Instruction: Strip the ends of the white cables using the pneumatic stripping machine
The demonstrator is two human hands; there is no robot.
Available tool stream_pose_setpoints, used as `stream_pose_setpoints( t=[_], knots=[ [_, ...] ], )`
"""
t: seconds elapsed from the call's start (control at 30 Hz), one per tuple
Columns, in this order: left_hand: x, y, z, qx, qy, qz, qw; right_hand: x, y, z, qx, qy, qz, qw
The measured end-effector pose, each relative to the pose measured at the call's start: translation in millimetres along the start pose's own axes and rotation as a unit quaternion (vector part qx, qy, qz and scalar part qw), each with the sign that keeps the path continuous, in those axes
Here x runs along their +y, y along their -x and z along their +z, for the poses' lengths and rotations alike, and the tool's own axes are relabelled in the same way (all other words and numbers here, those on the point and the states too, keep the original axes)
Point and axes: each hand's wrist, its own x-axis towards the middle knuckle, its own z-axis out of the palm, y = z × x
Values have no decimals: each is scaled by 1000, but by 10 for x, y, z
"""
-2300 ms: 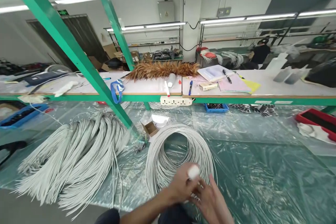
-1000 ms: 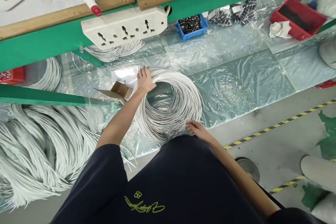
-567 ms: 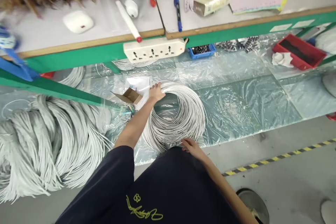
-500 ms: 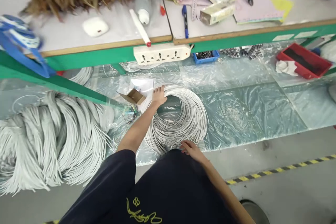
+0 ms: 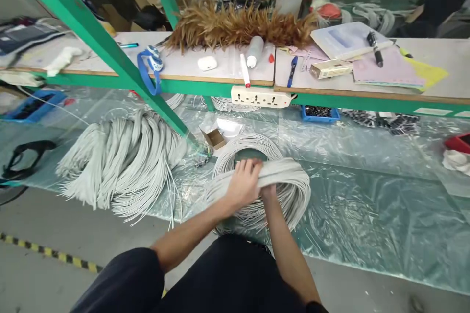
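Observation:
A thick bundle of whitish wires (image 5: 284, 172) is raised across a round coil of the same wire (image 5: 253, 143) on the plastic-covered surface. My left hand (image 5: 243, 183) is closed over the top of this bundle, its fingers curled around the far side. Close beside it, my right hand (image 5: 269, 191) grips the bundle from underneath, and the wires hide most of its fingers. To the left lies a large heap of twisted whitish wire hanks (image 5: 125, 161), with loose ends hanging over the front edge.
A small open cardboard box (image 5: 215, 139) stands behind the coil, beside a slanting green post (image 5: 161, 110). Above runs a shelf carrying a power strip (image 5: 261, 97), a feather duster (image 5: 238, 29) and a notebook (image 5: 348, 41). A blue tray of small dark parts (image 5: 320, 113) sits below.
Both hands have come together at the coil's middle and lifted part of the wire as a bundle. My right hand came up from the near edge. The view has tilted up and turned left.

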Motion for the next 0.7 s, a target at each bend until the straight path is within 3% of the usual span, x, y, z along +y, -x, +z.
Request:
stream_pose_setpoints(
  t=[0.1, 0.2, 0.3, 0.33, 0.37, 0.43, 0.47, 0.6, 0.7],
  knots=[
    [226, 425, -111, -8, 33, 36, 999, -216, -92, 276, -79, -115, -72, 988],
    [196, 628, -336, -41, 160, 98, 981, -475, 59, 357, -152, -166, -80, 971],
    [-127, 494, -581, -107, 355, 170, 913, -613, 329, 280, -171, -165, -76, 968],
    [-279, 360, -606, -103, 387, 155, 903, -620, 424, 251, -164, -158, -77, 971],
    [-439, 183, -584, -79, 381, 109, 915, -610, 515, 227, -151, -144, -75, 975],
    [-745, -268, -399, -69, 249, 0, 966, -564, 675, 198, -115, -102, -60, 986],
    [-878, -522, -248, -74, 217, -27, 973, -540, 741, 186, -93, -74, -53, 992],
    [-1195, -1440, 467, -122, 145, -78, 979, -557, 903, 83, -10, 53, -20, 998],
    [-1221, -1797, 873, -162, 104, -72, 979, -695, 936, -19, 30, 124, -6, 992]
  ],
)
